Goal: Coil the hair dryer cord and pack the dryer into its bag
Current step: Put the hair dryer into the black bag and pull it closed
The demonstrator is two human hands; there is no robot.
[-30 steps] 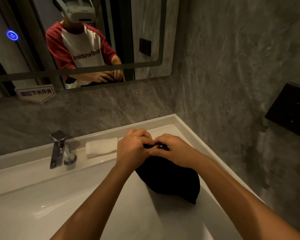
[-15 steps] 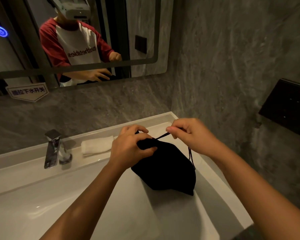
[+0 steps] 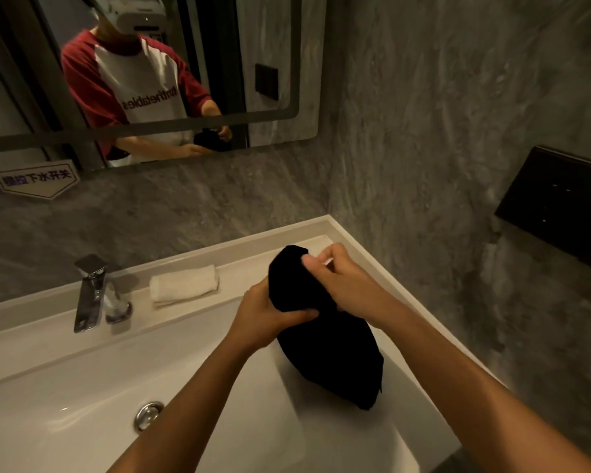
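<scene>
Both hands are closed on a black fabric bag (image 3: 335, 349) held over the right end of a white sink (image 3: 65, 387). The left hand (image 3: 270, 317) wraps around the bag's narrowed middle from the left, thumb lying across the front of the cloth and the fingers curled behind it. The right hand (image 3: 342, 279) grips the bunched upper part of the bag from the right, its fingers folded tight against the fabric near the top. The bag's full, rounded lower half hangs down and to the right of the hands, its bottom corner near the basin's right wall; whether it touches the basin cannot be told. The hair dryer and its cord are not visible, and the bag's dark cloth hides whatever fills it.

Grey stone-patterned walls (image 3: 440, 114) meet in a corner behind the sink. A large mirror (image 3: 277, 63) on the back wall reflects the person in a red-and-white shirt holding the dark bag. A black panel (image 3: 560, 206) is mounted on the right wall. On the sink's back ledge stand a chrome faucet (image 3: 91, 291) and, just to its right, a folded white towel (image 3: 184, 285), well left of the hands. A white sign (image 3: 35, 179) with dark characters sits at the mirror's lower left. A round chrome overflow ring (image 3: 148, 414) is set into the basin's near wall.
</scene>
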